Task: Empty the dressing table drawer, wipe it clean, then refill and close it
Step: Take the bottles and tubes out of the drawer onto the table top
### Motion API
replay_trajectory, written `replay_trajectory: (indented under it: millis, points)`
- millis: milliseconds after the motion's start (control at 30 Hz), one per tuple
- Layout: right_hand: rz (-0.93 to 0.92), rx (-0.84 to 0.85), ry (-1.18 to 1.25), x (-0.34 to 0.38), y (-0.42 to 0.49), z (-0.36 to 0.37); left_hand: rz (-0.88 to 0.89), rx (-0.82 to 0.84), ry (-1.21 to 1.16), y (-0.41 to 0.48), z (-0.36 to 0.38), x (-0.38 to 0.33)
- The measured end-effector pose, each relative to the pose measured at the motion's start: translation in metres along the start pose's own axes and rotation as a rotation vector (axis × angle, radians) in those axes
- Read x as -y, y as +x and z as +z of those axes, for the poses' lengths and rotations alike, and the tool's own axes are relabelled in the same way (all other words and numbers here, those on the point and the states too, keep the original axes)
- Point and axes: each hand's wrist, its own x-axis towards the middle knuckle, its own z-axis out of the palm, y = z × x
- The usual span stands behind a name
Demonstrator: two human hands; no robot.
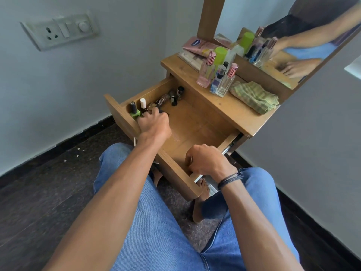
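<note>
The wooden drawer (197, 132) of the dressing table stands pulled out, its bottom mostly bare. Several small nail polish bottles (172, 95) lie along its left wall, among them a green bottle (135, 112) and a white-capped bottle (143, 103) standing in the near left corner. My left hand (154, 123) reaches into that corner, fingers curled around a small dark bottle (150, 110) that they partly hide. My right hand (208, 160) is closed on the drawer's near right rim. A folded green striped cloth (254, 96) lies on the table top.
On the table top (230, 108) stand several perfume bottles (226, 81), a green-capped bottle (220, 53) and a pink tube (199, 45). A mirror (304, 20) leans behind them. A wall socket (60, 30) is at upper left. My knees and bare feet sit below the drawer.
</note>
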Motion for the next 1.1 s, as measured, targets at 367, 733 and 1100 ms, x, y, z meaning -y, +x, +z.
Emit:
replay_trajectory:
  millis: [367,733,1100]
  points:
    - [0.023,-0.143,0.117,-0.001,0.009,0.015,0.153,0.128,0.013,0.002,0.005,0.0]
    - [0.009,-0.274,0.108,0.005,0.008,0.023,0.171,0.166,-0.033,0.01,0.004,-0.007]
    - [-0.011,-0.367,0.135,0.004,0.005,0.031,0.265,0.153,-0.08,0.004,0.014,-0.009]
